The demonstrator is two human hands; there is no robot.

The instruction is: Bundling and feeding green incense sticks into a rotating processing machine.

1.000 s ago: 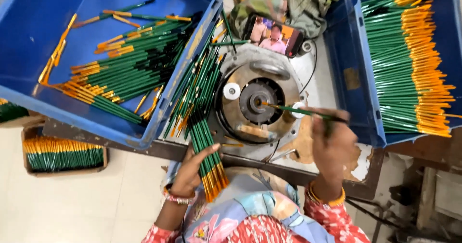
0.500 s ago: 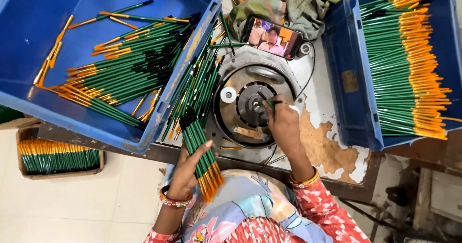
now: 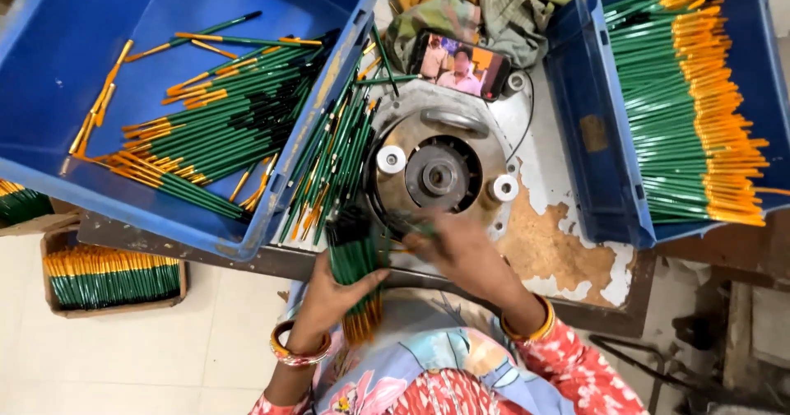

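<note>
Gripping pencil bundle (image 3: 355,271) in our left hand (image 3: 333,296); right hand (image 3: 461,255) pinches one pencil, blurred, near round machine (image 3: 436,176); feeding calls for steady aim.

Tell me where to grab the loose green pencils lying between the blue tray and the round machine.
Grip the loose green pencils mid-shaft, pinching across their width from above. They lie flat, roughly parallel, leaning against the blue tray wall, so the machine side is open.

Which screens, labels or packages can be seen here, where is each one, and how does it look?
Phone: above the round metal machine, against the cloths; lit rectangular screen, orange background.
Label: inner wall of right blue crate; small brownish rectangle.
Cardboard box: floor, lower left; brown, holds green pencils.
</note>
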